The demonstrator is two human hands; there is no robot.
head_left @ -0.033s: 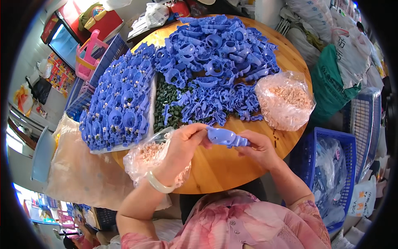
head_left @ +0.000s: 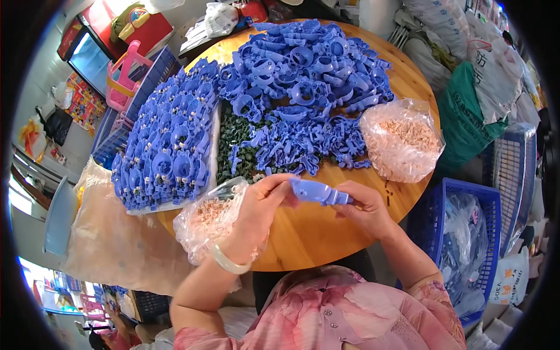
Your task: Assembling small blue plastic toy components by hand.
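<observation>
A round wooden table [head_left: 309, 239] fills the middle of a cluttered room. Just above its near part, in front of the person's torso, a blue plastic shell [head_left: 315, 191] is held up between both hands. Its long axis runs crosswise, dipping slightly rightward: the broad, rounded end points left, the narrower, stepped end right. It looks light, stiff and smooth, perhaps a little slippery; the two ends seem the sensible places to hold. The left hand [head_left: 263, 197] pinches the broad end between thumb and fingers; the right hand [head_left: 368, 209] closes on the narrow end (whether either hides a smaller piece, I cannot tell). A clear bag of pale pink pieces [head_left: 204, 227] lies near the left forearm. Beyond the shell are small blue plastic pieces [head_left: 309, 141], dark green pieces [head_left: 234, 140] and a heap of blue shells [head_left: 300, 58].
</observation>
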